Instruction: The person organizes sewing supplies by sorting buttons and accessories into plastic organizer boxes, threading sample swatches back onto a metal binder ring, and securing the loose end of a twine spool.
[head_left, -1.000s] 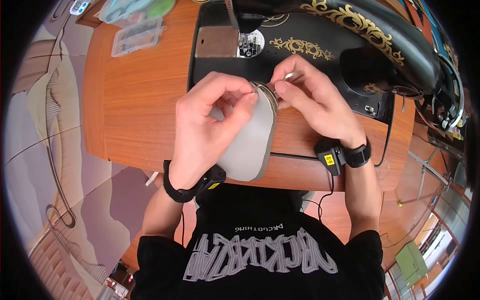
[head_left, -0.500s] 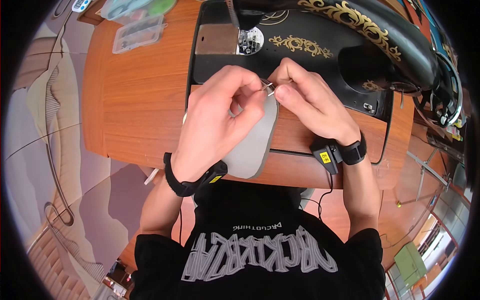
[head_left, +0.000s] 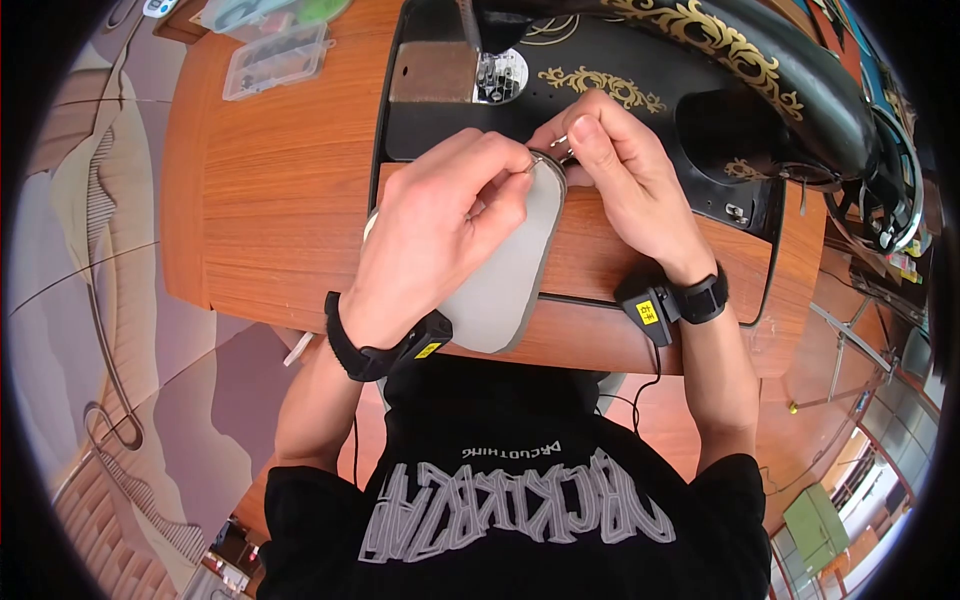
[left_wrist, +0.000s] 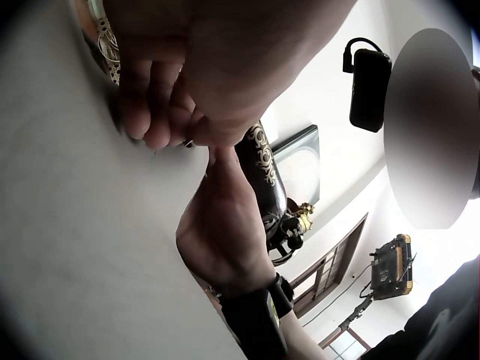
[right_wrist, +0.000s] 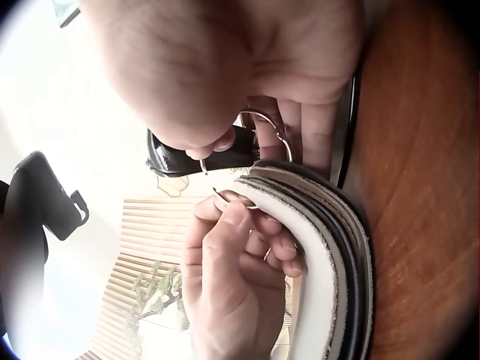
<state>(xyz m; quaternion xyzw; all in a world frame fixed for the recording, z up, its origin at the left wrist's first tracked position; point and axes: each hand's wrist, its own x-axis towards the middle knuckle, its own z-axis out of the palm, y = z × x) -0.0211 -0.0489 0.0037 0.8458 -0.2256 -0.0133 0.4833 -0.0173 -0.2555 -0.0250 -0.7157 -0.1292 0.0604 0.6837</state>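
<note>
A stack of round-cornered sheets (head_left: 510, 275), pale grey on top with black and brown layers (right_wrist: 352, 247), tilts over the table's front edge between my hands. My left hand (head_left: 445, 225) is at its far end; in the right wrist view its thumb and forefinger pinch a thin curved metal ring piece (right_wrist: 222, 198). My right hand (head_left: 625, 180) is at the stack's far right corner, thumb raised. Its fingers hold a hinged metal ring (right_wrist: 270, 120) that bows over the sheets' end. Where the ring passes into the layers is hidden.
A black sewing machine (head_left: 740, 50) with gold scrollwork stands just beyond the hands on the wooden table (head_left: 260, 220). A clear plastic box (head_left: 278, 64) lies at the far left, beside a light blue container (head_left: 235, 14).
Both hands came close together over the stack's far end, then the right hand moved up and away with its thumb lifting. More of the sheets' far right corner shows now.
</note>
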